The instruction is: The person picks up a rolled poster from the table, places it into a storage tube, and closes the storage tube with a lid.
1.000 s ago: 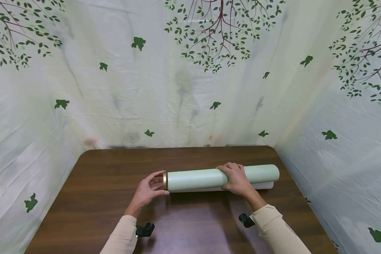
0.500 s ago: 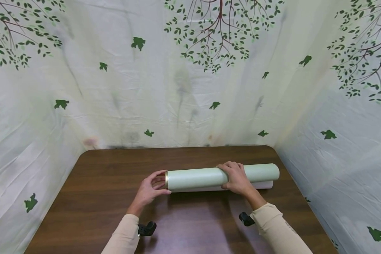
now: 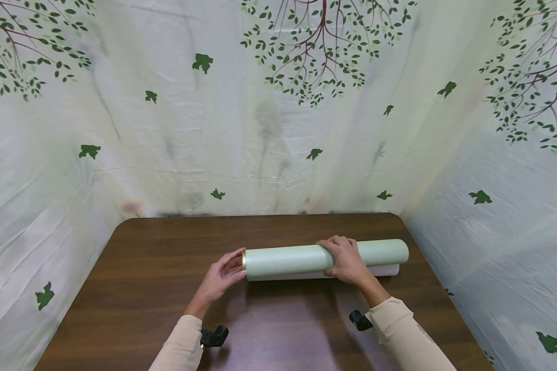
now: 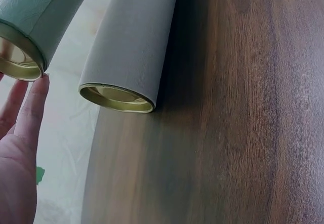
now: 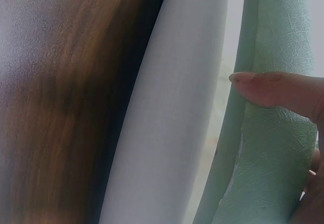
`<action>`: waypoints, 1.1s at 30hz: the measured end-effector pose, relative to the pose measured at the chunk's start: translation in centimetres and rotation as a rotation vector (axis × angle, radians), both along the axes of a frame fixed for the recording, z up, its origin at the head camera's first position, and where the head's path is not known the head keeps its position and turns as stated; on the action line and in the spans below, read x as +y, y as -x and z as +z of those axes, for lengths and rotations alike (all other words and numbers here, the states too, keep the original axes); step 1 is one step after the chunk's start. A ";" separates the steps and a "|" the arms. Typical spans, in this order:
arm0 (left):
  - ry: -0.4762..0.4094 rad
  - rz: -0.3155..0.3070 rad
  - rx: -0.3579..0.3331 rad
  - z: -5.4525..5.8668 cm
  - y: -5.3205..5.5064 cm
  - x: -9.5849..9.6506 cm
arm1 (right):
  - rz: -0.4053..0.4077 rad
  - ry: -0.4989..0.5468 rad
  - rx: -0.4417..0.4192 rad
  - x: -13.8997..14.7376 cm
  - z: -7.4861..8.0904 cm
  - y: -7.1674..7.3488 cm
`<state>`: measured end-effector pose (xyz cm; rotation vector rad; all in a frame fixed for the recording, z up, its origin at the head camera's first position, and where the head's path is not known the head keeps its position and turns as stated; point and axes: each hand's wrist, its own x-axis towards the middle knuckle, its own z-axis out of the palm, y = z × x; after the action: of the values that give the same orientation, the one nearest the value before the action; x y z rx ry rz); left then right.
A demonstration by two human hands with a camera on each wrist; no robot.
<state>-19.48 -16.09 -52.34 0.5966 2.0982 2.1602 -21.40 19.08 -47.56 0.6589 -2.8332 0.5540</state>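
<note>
A long light green tube [image 3: 278, 261] with a gold metal end is raised above a whitish tube [image 5: 162, 102]. My right hand [image 3: 346, 261] grips the green tube right of its middle, the thumb lying along the near side in the right wrist view. At the gold end [image 4: 19, 57], my left hand [image 3: 219, 281] has its fingers extended, their tips right at the rim. The left thumb shows at the lower edge of that end in the head view. Mostly hidden under the green tube in the head view, the whitish tube has its own recessed gold end [image 4: 119, 98].
Both tubes are over a brown wooden table [image 3: 167, 257] with rounded far corners. White cloth [image 3: 260, 129] printed with branches and green leaves hangs behind it and at both sides. A black wrist device [image 3: 214, 336] sits at the left sleeve.
The gold band on the green tube's left end shows narrower than a second ago. My left hand has moved slightly right with it, and its thumb has risen a little. The right hand keeps its place.
</note>
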 end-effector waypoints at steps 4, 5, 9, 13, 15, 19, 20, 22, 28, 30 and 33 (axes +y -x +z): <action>-0.010 0.012 0.017 0.0 -0.1 -0.1 | -0.004 0.007 0.001 -0.2 -0.1 -0.1; -0.005 0.016 0.025 0.0 -0.1 -0.1 | -0.004 0.007 0.002 -0.2 -0.1 -0.2; 0.011 0.038 0.047 0.0 -0.1 -0.2 | -0.003 0.010 0.005 -0.3 0.0 -0.2; 0.003 0.051 0.021 -0.1 -0.1 -0.2 | -0.004 0.007 0.008 -0.4 0.1 -0.3; -0.012 0.051 -0.007 -0.1 -0.1 -0.3 | -0.006 0.003 0.006 -0.5 0.1 -0.3; -0.046 0.055 -0.059 -0.2 -0.1 -0.4 | -0.006 -0.007 0.009 -0.6 0.3 -0.4; -0.050 0.059 -0.067 -0.2 -0.1 -0.4 | -0.005 -0.008 0.012 -0.6 0.3 -0.4; -0.053 0.065 -0.072 -0.3 -0.1 -0.4 | -0.003 -0.011 0.024 -0.7 0.3 -0.4; -0.071 0.070 -0.073 -0.4 0.1 -0.4 | -0.017 -0.019 0.045 -0.8 0.3 -0.5; -0.075 0.074 -0.076 -0.5 0.1 -0.4 | -0.022 -0.021 0.047 -0.8 0.2 -0.5; -0.075 0.093 -0.071 -0.6 0.1 -0.4 | -0.021 -0.018 0.055 -0.9 0.1 -0.4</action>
<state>-19.56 -16.47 -52.90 0.4300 2.0556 2.2826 -20.99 18.23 -47.42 0.6366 -2.7933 0.4999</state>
